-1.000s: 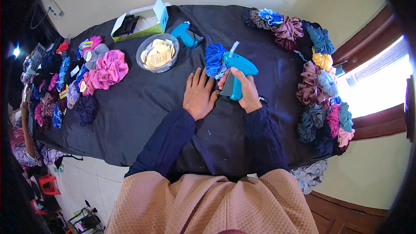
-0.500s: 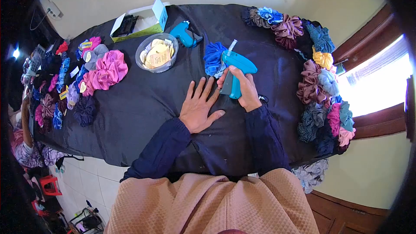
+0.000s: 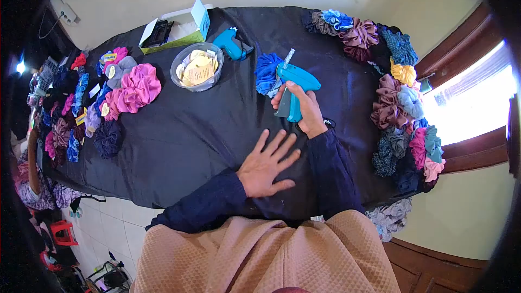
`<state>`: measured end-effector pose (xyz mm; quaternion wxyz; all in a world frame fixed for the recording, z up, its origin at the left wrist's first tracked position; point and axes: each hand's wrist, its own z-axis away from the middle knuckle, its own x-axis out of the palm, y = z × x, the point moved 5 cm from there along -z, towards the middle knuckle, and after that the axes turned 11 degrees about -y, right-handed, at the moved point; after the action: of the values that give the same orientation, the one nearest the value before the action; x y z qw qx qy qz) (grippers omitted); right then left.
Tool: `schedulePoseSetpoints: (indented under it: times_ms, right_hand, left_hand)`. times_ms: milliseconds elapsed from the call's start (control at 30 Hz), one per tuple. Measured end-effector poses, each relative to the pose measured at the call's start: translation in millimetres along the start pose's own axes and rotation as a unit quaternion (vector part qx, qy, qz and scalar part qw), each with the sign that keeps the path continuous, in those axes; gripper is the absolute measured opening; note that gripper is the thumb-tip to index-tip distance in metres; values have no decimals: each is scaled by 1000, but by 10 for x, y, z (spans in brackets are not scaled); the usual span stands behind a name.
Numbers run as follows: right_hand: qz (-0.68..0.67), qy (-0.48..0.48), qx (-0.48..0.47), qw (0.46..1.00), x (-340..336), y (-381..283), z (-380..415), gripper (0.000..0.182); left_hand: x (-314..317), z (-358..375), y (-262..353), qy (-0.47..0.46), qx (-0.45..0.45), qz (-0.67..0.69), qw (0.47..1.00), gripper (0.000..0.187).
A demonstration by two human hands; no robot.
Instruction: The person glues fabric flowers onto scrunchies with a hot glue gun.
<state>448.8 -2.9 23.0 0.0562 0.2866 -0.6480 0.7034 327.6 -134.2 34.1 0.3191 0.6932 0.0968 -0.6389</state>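
My right hand (image 3: 305, 109) is wrapped round the grip of a teal tagging gun (image 3: 299, 78), with a clear strip of fasteners standing up from its top. Just left of the gun's nose lies a blue scrunchie (image 3: 267, 74), partly overlapped by the gun in this view. Nearer to me, my left hand (image 3: 267, 165) lies palm down over the black tablecloth (image 3: 184, 146), its fingers spread and holding nothing.
A clear tub (image 3: 175, 74) of cream tags, a second tagging gun (image 3: 232, 45) and an open box (image 3: 190, 38) stand at the back. Scrunchies are heaped at left (image 3: 138, 88) and along the right edge (image 3: 388, 103). Another person's arm (image 3: 33, 157) shows far left.
My left hand has moved toward me and slightly right, away from beside the scrunchie, fingers still spread. My right hand and the tagging gun have barely shifted.
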Motion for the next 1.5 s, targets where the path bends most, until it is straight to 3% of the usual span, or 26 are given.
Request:
schedulePoseSetpoints:
  times_ms: [67,100,167,200,267,300,367,433,500,567,700,900,967,1500]
  right_hand:
    - [3,-4,1,1000,8,-14,6,30]
    - [6,-8,0,1000,14,-20,8,31]
    - [8,-8,1,1000,9,-20,3,32]
    - [10,-8,2,1000,4,-20,2,33]
    - [9,-9,6,1000,0,-24,-2,33]
    - [8,-11,10,1000,6,-19,-2,34]
    - [6,-10,13,1000,9,-20,-1,34]
    - [3,-8,14,1000,0,-23,8,34]
    - [-5,-14,10,1000,4,-22,8,33]
    - [-4,-11,16,1000,14,-16,6,32]
    - [8,-17,27,999,29,-30,15,32]
    - [41,-38,20,998,85,-40,49,29]
    - [43,-37,17,998,95,-38,56,28]
    - [80,-38,-7,996,161,25,61,21]
  left_hand:
    - [61,19,157,-20,96,38,995,61]
    - [97,24,176,-19,96,38,994,61]
    - [116,76,360,-62,288,176,939,40]
    - [85,85,376,-62,289,177,939,40]
    - [162,108,381,-270,202,455,824,20]
    - [136,109,360,-270,201,456,824,20]
    - [-97,0,60,-29,104,517,849,12]
    - [-257,-80,-273,164,21,558,813,12]
    - [-396,-111,-619,354,-85,485,795,12]
    - [-409,-147,-980,502,-114,372,773,16]
    - [-375,-290,-1309,547,-139,381,732,33]
    - [-503,-344,-1214,517,-115,246,812,28]
    - [-497,-353,-1206,521,-105,278,800,25]
    - [-505,-339,-1142,480,-124,178,850,22]
